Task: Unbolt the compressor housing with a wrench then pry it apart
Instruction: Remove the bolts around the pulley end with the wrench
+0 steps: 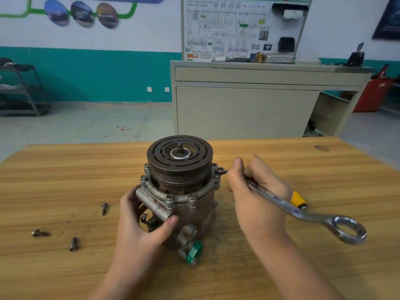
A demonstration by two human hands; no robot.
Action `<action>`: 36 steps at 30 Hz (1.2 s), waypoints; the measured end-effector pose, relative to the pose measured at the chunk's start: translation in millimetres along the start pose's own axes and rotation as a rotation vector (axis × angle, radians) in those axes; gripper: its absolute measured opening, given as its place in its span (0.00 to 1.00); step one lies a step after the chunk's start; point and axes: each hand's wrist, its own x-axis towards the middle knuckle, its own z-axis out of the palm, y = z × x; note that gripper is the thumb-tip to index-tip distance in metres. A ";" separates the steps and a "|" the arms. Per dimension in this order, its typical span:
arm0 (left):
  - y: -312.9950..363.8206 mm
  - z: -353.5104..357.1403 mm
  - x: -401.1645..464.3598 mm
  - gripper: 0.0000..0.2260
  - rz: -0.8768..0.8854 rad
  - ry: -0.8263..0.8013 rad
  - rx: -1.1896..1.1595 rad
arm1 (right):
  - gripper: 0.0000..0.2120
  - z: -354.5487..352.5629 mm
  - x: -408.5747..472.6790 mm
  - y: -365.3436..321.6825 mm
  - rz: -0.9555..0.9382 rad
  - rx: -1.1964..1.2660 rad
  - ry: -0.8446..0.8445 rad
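The compressor (190,204) stands upright on the wooden table (303,161), its dark slotted pulley (179,156) on top. Bolts ring its silver flange. My left hand (140,217) grips the housing's left side, thumb on a silver tube. My right hand (253,191) holds a long silver combination wrench (303,213); its small end sits at the flange bolt (220,169) on the right, its ring end sticks out to the lower right. A yellow-handled tool (298,200) lies under the wrench.
Three loose bolts lie on the table to the left: one (105,207) near the compressor, two (41,233) (73,244) nearer the front left. Beyond the table stand a beige cabinet (249,105) and a grey shelf cart (21,89).
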 end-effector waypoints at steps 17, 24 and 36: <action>-0.3 0.4 0.2 0.36 0.031 0.014 -0.018 | 0.21 7.2 -1.5 -0.1 0.140 -0.022 0.070; -2.9 -0.4 0.7 0.40 0.016 0.020 -0.022 | 0.18 5.5 -6.0 -4.7 -0.039 -0.120 -0.110; -2.2 1.8 1.2 0.36 0.016 0.033 -0.041 | 0.16 -10.9 37.0 58.6 0.967 0.906 -0.248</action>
